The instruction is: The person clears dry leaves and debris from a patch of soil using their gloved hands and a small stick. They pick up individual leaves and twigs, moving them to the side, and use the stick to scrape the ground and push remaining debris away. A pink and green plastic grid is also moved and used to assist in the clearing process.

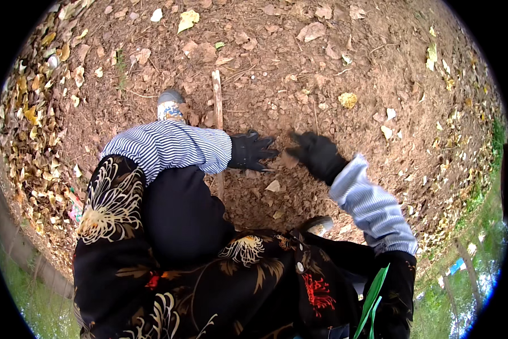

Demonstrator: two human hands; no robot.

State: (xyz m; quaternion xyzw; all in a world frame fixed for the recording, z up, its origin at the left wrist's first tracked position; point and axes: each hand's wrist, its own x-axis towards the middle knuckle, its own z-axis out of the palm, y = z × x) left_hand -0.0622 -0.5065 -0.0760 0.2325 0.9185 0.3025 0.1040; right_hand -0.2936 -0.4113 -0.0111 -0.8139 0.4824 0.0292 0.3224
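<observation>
My left hand (pixel 254 150), in a black glove, lies low over the brown soil (pixel 275 114) with its fingers spread and nothing in them. My right hand (pixel 315 154), also in a black glove, faces it across a small gap and is blurred. Brown matter, perhaps a clod of soil or a dry leaf, shows at its fingertips; whether they grip it is unclear. A slender wooden stick (pixel 217 97) lies on the ground, passes beneath my left forearm and shows again below it. Just below my hands is a pale dry leaf (pixel 273 186).
My shoe (pixel 170 101) stands left of the stick, and another shoe (pixel 320 224) partly shows near my body. A yellow leaf (pixel 347 100) lies at right. Dense fallen leaves (pixel 35 127) cover the left side. Long green leaf blades (pixel 373 292) hang before my right upper arm.
</observation>
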